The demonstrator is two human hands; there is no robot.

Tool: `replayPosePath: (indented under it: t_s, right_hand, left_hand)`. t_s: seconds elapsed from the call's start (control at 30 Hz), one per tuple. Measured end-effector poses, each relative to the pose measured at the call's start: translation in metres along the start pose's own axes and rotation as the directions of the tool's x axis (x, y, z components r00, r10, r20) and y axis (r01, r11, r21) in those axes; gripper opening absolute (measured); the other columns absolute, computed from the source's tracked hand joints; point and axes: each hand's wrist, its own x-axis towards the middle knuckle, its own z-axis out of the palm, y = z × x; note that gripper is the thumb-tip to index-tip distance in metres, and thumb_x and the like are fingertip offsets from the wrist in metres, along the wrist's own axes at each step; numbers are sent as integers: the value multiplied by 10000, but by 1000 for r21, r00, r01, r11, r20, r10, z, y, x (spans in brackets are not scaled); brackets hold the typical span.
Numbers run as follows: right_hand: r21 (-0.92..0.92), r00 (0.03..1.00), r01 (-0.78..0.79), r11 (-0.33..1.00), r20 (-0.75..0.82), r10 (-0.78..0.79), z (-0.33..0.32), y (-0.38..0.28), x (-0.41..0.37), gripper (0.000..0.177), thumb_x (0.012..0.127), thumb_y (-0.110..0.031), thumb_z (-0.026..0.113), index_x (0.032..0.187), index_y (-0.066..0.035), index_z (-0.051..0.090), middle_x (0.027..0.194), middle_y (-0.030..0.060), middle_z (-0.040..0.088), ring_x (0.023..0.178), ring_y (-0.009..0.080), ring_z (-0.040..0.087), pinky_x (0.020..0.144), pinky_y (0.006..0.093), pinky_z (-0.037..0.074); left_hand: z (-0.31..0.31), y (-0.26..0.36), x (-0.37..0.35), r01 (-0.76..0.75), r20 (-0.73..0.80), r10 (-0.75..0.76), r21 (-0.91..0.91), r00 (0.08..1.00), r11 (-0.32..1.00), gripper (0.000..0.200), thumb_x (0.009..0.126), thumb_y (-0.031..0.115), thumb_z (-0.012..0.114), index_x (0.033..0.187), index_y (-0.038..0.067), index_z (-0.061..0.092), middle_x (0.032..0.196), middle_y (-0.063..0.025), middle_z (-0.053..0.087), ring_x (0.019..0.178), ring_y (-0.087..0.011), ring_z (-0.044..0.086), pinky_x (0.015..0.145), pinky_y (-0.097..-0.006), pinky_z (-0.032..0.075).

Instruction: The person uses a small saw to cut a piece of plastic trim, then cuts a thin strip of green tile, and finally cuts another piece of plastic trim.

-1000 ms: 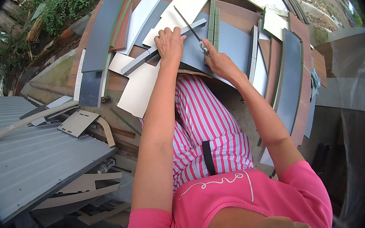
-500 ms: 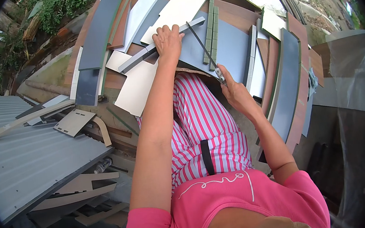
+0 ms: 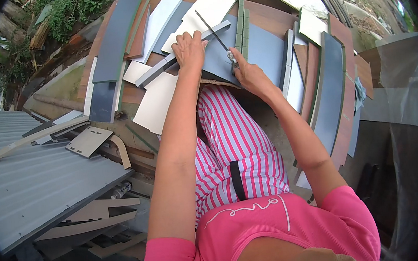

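A narrow grey strip [image 3: 154, 72] lies slantwise across the boards, and my left hand [image 3: 190, 52] is closed over its middle. In my right hand [image 3: 251, 73] is the pale, wrapped-looking handle of a thin dark saw-like blade [image 3: 213, 30]. That blade crosses the strip just right of my left hand, its tip pointing up and left. Beneath lie a cream board [image 3: 216, 5] and a blue-grey board [image 3: 264, 48]. Green segmented strips [image 3: 243, 30] stand beside the blade, past the strip's right end.
Long dark boards [image 3: 116, 35] lean at the left, and a blue-grey board [image 3: 328, 92] curves down the right side. A corrugated metal sheet [image 3: 34, 164] and cut offcuts [image 3: 88, 141] are at the lower left. Clear plastic sheeting [image 3: 407, 79] hangs at the far right.
My right hand and the blade have moved forward and left, so more of the blade extends beyond the strip. My left hand and the strip have shifted slightly left.
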Motion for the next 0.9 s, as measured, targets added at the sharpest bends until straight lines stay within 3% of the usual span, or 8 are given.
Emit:
replayPosePath:
  t_s: [0.07, 0.13, 0.33, 0.53, 0.67, 0.73, 0.9]
  right_hand:
    - [-5, 1000, 12, 1000, 4, -12, -2, -1, -20, 640, 936, -124, 476, 1493, -163, 164, 781, 323, 619, 749, 479, 620, 696, 544, 440]
    - [-19, 997, -56, 998, 58, 57, -13, -8, -48, 623, 925, -128, 470, 1481, -165, 191, 779, 313, 629, 764, 496, 616, 736, 556, 457]
    - [43, 974, -187, 982, 136, 179, -19, -7, -98, 644, 929, -117, 471, 1491, -177, 161, 740, 294, 629, 722, 480, 627, 702, 561, 448]
    - [6, 979, -143, 990, 145, 140, -27, -7, -73, 630, 931, -123, 465, 1488, -171, 174, 756, 299, 631, 758, 475, 631, 711, 550, 449]
    - [42, 987, -104, 994, 127, 98, -22, 7, -41, 617, 929, -128, 468, 1483, -165, 198, 785, 311, 633, 787, 482, 628, 732, 543, 456]
    - [45, 999, 13, 999, 38, -14, -7, 8, -18, 598, 921, -134, 472, 1469, -145, 233, 824, 331, 628, 811, 491, 621, 765, 543, 457]
    - [24, 999, -34, 999, 31, 33, -5, -17, 22, 554, 923, -149, 470, 1439, -111, 272, 853, 342, 623, 842, 498, 611, 798, 553, 451]
  left_hand:
    - [0, -2, -1, 4, 15, -4, 8, 1000, 1000, 264, 805, 303, 708, 965, 102, 647, 951, -119, 610, 960, -289, 545, 785, -441, 408]
    - [1, -2, 0, -2, 5, 2, 6, 1000, 1000, 263, 810, 303, 703, 965, 98, 646, 950, -122, 609, 962, -290, 546, 786, -443, 409]
    - [1, -2, 0, -14, 6, 14, 6, 1000, 1000, 262, 816, 296, 698, 963, 86, 644, 956, -128, 607, 964, -296, 547, 786, -451, 411]
    - [2, -9, 4, 47, -21, -47, -10, 999, 999, 256, 837, 298, 677, 963, 82, 624, 946, -127, 605, 953, -321, 548, 768, -464, 434]
    - [-1, -11, 0, -24, -14, 24, 2, 1000, 1000, 248, 830, 287, 685, 963, 83, 641, 957, -128, 606, 962, -300, 547, 775, -457, 422]
    - [-2, -7, -1, 17, 1, -17, 12, 1000, 1000, 245, 829, 289, 684, 959, 85, 643, 956, -125, 605, 969, -299, 544, 778, -458, 419]
    - [-3, -7, -1, 2, -24, -2, 5, 1000, 1000, 240, 820, 289, 688, 948, 90, 646, 944, -120, 602, 965, -296, 540, 780, -462, 411]
